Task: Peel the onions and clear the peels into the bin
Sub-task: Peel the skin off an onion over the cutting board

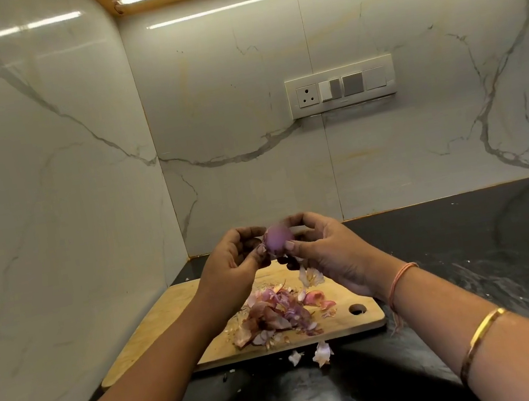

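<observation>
A small purple onion (pixel 279 239), blurred, is held up above the wooden cutting board (pixel 171 319) between both hands. My left hand (pixel 234 260) grips its left side with curled fingers. My right hand (pixel 324 249) grips its right side, and a loose pale peel (pixel 310 276) hangs below the fingers. A heap of pink and brown onion peels (pixel 278 316) lies on the board under the hands. Two pale peel scraps (pixel 322 352) lie on the dark counter just in front of the board. No bin is in view.
The board sits in the corner of a black counter (pixel 489 251), with white marble walls to the left and behind. A socket and switch panel (pixel 340 86) is on the back wall. The counter stretches away to the right.
</observation>
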A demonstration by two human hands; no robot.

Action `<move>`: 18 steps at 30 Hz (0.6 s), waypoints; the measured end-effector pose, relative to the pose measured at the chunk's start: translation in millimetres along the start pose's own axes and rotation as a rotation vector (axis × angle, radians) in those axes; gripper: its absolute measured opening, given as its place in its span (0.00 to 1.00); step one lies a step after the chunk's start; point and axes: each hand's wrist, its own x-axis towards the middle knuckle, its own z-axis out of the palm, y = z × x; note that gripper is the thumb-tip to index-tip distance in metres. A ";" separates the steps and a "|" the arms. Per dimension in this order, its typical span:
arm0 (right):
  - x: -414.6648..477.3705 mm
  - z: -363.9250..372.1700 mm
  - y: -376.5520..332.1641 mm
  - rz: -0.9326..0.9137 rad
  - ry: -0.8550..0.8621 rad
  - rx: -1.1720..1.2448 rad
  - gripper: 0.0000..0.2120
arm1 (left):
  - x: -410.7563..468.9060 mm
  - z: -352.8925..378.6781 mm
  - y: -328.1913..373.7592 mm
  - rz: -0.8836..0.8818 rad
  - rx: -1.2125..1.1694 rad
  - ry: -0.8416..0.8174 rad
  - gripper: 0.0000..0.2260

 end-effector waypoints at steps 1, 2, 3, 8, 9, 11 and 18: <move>0.1 -0.2 -0.1 0.002 -0.002 0.001 0.11 | 0.0 -0.5 0.6 0.001 0.000 -0.001 0.12; 0.4 -0.4 -0.2 0.003 -0.002 0.003 0.10 | 0.0 -1.0 1.1 0.004 0.003 -0.001 0.12; 0.7 -0.7 -0.4 0.003 -0.001 0.006 0.10 | 0.2 -1.6 1.4 0.006 0.010 0.004 0.11; 1.5 -3.0 -0.3 0.020 -0.001 0.015 0.09 | 0.7 -3.7 0.9 0.020 0.049 0.025 0.12; 1.5 -3.5 0.0 0.025 -0.003 0.014 0.09 | 1.0 -3.6 0.6 0.022 0.065 0.026 0.13; 1.4 -4.5 -0.2 0.032 -0.007 0.017 0.10 | 1.9 -4.7 -0.9 0.022 0.085 0.034 0.13; 2.4 -5.7 0.0 0.052 -0.023 0.075 0.13 | 2.9 -6.2 -5.5 0.029 0.123 0.122 0.15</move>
